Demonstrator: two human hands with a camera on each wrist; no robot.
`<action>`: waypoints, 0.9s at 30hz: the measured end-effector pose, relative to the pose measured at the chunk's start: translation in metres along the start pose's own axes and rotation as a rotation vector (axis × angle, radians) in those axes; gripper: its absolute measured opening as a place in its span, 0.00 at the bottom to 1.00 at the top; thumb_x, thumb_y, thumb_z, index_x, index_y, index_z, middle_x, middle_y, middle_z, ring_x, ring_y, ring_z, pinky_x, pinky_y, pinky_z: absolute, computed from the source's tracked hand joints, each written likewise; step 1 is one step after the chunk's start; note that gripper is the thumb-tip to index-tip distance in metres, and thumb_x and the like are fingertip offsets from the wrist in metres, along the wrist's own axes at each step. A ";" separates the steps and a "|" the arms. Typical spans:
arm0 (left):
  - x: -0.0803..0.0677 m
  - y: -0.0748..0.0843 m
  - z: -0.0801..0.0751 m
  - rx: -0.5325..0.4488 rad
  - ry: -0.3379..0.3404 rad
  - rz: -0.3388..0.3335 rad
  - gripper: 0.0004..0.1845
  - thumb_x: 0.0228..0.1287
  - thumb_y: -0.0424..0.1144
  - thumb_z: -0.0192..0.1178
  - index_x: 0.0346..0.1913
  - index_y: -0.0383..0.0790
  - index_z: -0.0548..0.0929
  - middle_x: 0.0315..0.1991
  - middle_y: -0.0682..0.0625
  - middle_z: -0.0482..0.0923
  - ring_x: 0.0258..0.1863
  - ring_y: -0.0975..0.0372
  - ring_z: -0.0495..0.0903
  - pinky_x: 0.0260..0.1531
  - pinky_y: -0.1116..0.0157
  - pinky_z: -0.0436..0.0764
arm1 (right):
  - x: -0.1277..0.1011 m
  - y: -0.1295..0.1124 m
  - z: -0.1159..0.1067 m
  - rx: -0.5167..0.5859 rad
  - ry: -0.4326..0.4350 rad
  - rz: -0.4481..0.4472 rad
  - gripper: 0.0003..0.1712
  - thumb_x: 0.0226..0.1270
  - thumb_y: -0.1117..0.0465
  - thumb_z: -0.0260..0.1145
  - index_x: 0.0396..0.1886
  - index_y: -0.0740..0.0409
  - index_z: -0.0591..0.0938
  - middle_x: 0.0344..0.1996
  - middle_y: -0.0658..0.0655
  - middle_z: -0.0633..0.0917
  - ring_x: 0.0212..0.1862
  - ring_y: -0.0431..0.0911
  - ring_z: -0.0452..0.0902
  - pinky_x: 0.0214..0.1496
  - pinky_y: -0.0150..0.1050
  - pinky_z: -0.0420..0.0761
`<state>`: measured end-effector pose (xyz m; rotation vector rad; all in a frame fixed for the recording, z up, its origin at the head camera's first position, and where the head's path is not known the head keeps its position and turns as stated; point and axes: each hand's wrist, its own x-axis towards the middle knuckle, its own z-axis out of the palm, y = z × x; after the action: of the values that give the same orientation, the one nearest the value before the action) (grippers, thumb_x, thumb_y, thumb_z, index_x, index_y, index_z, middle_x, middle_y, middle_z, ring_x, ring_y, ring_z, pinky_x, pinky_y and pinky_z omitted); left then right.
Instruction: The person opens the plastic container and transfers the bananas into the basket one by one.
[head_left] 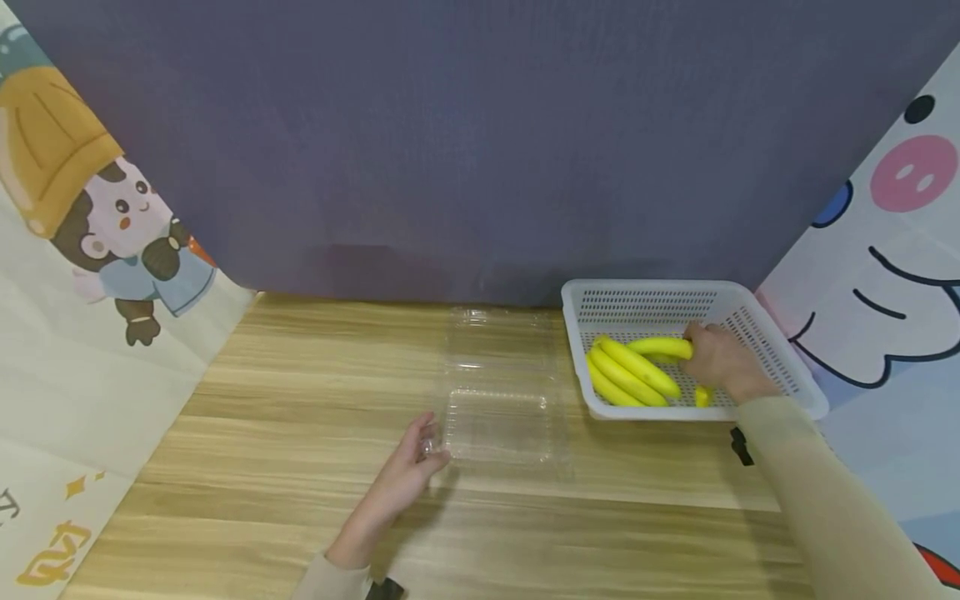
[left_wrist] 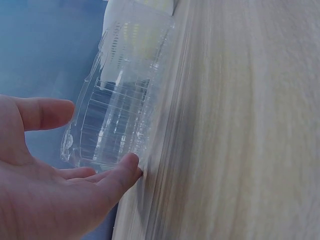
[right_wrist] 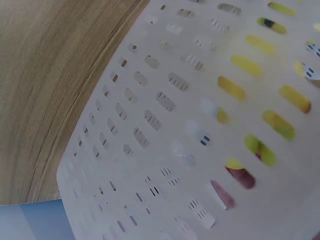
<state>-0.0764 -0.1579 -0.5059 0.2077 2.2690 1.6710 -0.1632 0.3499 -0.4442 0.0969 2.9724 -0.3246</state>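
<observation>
A clear plastic clamshell box point(head_left: 497, 421) lies open on the wooden table point(head_left: 300, 467), its lid point(head_left: 495, 342) folded back toward the wall. My left hand point(head_left: 426, 443) rests at its near left corner with fingers straight. In the left wrist view the fingertips point(left_wrist: 131, 164) touch the box point(left_wrist: 117, 120) and the thumb stays apart from it. My right hand point(head_left: 708, 354) is inside the white perforated basket point(head_left: 750, 302), curled round the stem end of a bunch of yellow bananas point(head_left: 633, 371). The right wrist view shows the basket wall point(right_wrist: 160, 125) with yellow bananas point(right_wrist: 280, 125) behind the slots.
A dark grey backdrop point(head_left: 480, 142) stands behind the table. Cartoon-printed panels close the left side point(head_left: 90, 250) and the right side point(head_left: 885, 250). The basket sits against the back right corner. Bare wood stretches left of the box and along the near edge.
</observation>
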 end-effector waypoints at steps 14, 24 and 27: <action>-0.001 0.001 0.001 0.002 -0.003 0.004 0.40 0.73 0.39 0.58 0.80 0.34 0.51 0.74 0.33 0.61 0.71 0.33 0.60 0.68 0.34 0.63 | -0.005 -0.004 -0.005 -0.020 0.003 0.025 0.31 0.66 0.57 0.68 0.63 0.71 0.72 0.53 0.75 0.75 0.49 0.65 0.75 0.49 0.65 0.78; -0.001 -0.001 0.002 -0.006 0.000 0.014 0.40 0.72 0.38 0.59 0.79 0.33 0.51 0.74 0.31 0.60 0.71 0.32 0.60 0.69 0.34 0.61 | -0.015 -0.016 -0.014 -0.071 0.057 -0.024 0.31 0.68 0.57 0.64 0.64 0.71 0.71 0.54 0.75 0.74 0.54 0.69 0.73 0.49 0.70 0.77; -0.001 -0.001 0.002 -0.006 0.001 0.021 0.40 0.72 0.37 0.59 0.79 0.32 0.51 0.74 0.31 0.60 0.71 0.32 0.60 0.69 0.34 0.61 | -0.018 -0.019 -0.016 -0.078 0.073 -0.045 0.30 0.68 0.58 0.64 0.64 0.72 0.71 0.55 0.76 0.74 0.55 0.70 0.72 0.54 0.70 0.75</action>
<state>-0.0743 -0.1563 -0.5072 0.2301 2.2698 1.6886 -0.1488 0.3337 -0.4216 0.0337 3.0591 -0.2152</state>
